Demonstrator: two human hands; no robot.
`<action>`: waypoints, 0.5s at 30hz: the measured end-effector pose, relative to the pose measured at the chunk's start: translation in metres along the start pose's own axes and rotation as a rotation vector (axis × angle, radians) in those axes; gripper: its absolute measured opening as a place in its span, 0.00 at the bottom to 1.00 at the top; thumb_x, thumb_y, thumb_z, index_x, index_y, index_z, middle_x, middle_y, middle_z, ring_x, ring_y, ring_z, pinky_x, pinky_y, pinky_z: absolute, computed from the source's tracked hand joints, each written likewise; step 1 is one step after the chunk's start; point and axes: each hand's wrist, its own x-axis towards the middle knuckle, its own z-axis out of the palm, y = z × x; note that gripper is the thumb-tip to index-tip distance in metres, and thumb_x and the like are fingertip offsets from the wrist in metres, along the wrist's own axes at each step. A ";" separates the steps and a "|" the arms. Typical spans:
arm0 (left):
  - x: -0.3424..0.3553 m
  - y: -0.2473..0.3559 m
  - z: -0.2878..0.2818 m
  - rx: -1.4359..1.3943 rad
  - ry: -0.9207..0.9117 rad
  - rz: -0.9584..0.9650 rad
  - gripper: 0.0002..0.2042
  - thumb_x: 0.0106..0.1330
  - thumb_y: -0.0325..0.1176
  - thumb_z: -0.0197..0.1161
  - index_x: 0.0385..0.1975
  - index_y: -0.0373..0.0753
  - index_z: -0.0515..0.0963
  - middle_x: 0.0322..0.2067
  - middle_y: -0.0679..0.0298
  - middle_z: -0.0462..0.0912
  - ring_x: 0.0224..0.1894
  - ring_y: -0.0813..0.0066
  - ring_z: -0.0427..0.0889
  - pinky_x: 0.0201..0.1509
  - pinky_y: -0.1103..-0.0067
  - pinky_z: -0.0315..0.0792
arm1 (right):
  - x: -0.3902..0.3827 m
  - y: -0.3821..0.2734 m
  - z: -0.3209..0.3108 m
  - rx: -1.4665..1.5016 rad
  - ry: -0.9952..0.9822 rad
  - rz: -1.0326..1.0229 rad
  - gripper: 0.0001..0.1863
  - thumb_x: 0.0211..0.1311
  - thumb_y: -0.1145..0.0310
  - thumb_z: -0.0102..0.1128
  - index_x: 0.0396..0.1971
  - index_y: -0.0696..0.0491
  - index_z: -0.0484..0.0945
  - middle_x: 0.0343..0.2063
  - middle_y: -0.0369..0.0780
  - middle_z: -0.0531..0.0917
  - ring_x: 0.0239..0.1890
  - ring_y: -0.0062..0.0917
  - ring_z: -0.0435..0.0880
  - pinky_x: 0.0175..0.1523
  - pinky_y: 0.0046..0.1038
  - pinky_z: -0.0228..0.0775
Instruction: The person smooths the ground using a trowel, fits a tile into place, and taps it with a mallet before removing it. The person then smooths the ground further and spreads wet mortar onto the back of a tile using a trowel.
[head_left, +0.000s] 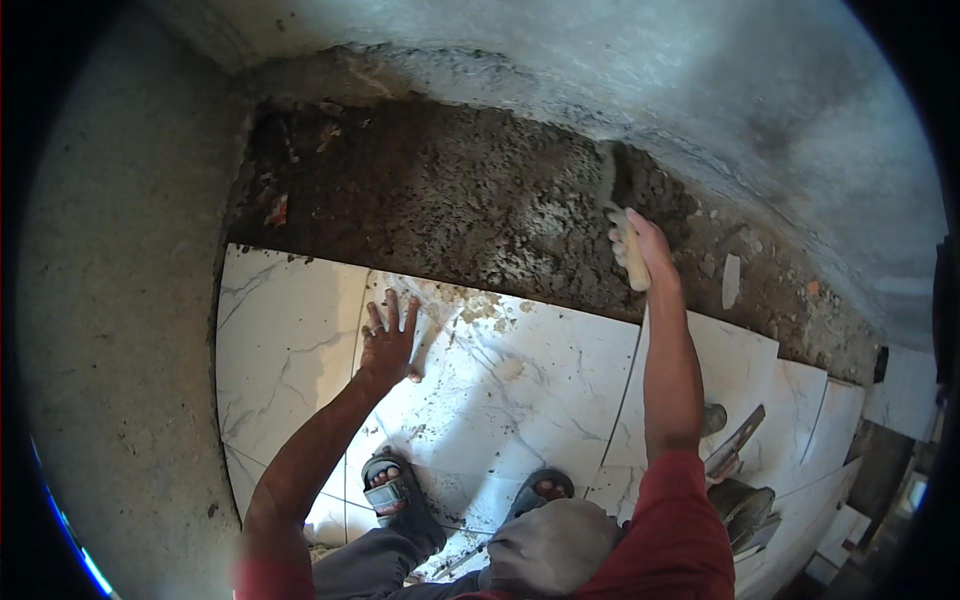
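Note:
My right hand (645, 250) is wrapped round the pale wooden handle of a trowel (637, 262). Its blade, seen nearly edge-on, rests in the dark wet mortar bed (450, 190) close to the back wall. Fingers spread, my left hand (388, 340) lies on a white marble-patterned tile (560, 370), just short of the edge where the mortar begins. Crumbs of mortar are scattered over that tile, thickest near the left hand.
Grey plastered walls stand at the left (120, 300) and back (720, 110). Right of my arm lie a long flat tool (735, 440) and a dark bucket-like container (742, 510). A narrow tile sliver (731, 282) and rubble sit at the bed's right. My sandalled feet (395, 485) are on the tiles.

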 end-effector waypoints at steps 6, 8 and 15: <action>-0.006 -0.003 0.005 0.102 0.087 -0.001 0.68 0.28 0.62 0.75 0.68 0.38 0.39 0.66 0.34 0.40 0.62 0.31 0.58 0.55 0.56 0.71 | -0.015 -0.009 0.141 -0.214 -0.104 0.006 0.12 0.58 0.62 0.58 0.39 0.51 0.72 0.21 0.33 0.73 0.17 0.17 0.71 0.18 0.21 0.66; -0.009 -0.007 0.006 0.080 0.069 -0.003 0.68 0.29 0.61 0.75 0.68 0.38 0.38 0.66 0.34 0.39 0.62 0.31 0.57 0.54 0.57 0.71 | 0.002 -0.004 0.207 -0.305 -0.284 -0.017 0.12 0.59 0.64 0.58 0.39 0.54 0.71 0.22 0.34 0.74 0.18 0.17 0.72 0.17 0.21 0.65; -0.001 0.002 0.001 0.035 0.026 0.026 0.68 0.31 0.60 0.75 0.68 0.39 0.35 0.66 0.35 0.37 0.64 0.29 0.52 0.56 0.56 0.70 | 0.101 0.008 0.288 0.000 -0.335 -0.012 0.12 0.60 0.62 0.56 0.32 0.57 0.71 0.23 0.39 0.77 0.19 0.21 0.75 0.20 0.24 0.69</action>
